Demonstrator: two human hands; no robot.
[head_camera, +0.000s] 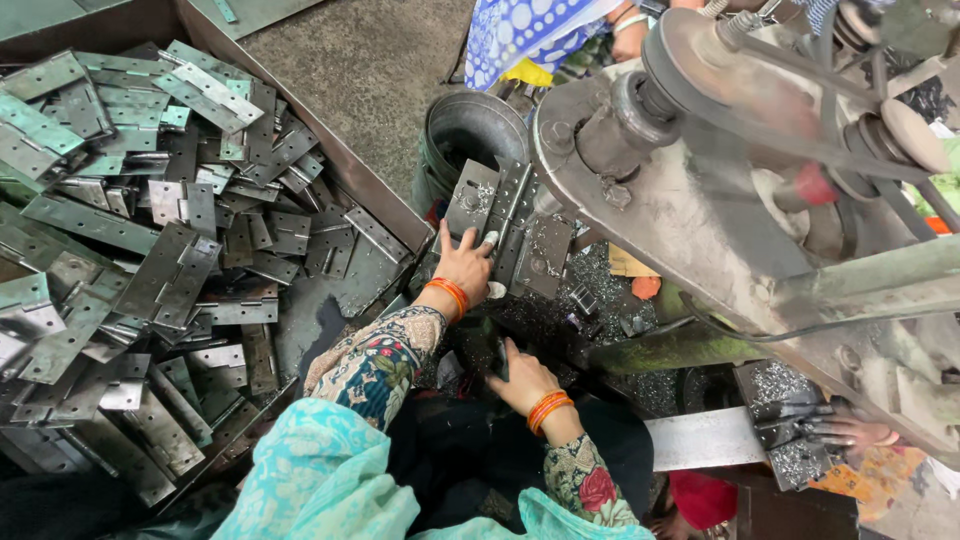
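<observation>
Left hand (466, 265), orange bangles at the wrist, reached forward to the grey steel hinge plate (487, 212) lying opened out on the press bed; fingers spread and pressed on its near edge, not closed round it. The hinge plate sat just in front of the dull round metal bucket (468, 128) and beside a second flat punched steel plate (543, 258) to its right.

Right hand (522, 382), also in orange bangles, was drawn in near the lap, fingers curled round a small dark object (500, 362); too hidden to tell what it was.

To the left, a rusty brown sheet-metal bin (385, 195) held a heap of loose grey steel hinges (150, 240), many lying unfolded. Overhead right, the heavy grey cast-iron machine arm (690, 230) with a belt-driven pulley wheel (700, 60). Bright metal swarf (590, 275) littered the bed under it.

Another person's grimy hand (850, 432) rested at lower right, touching a flat bright steel strip (705, 438).
</observation>
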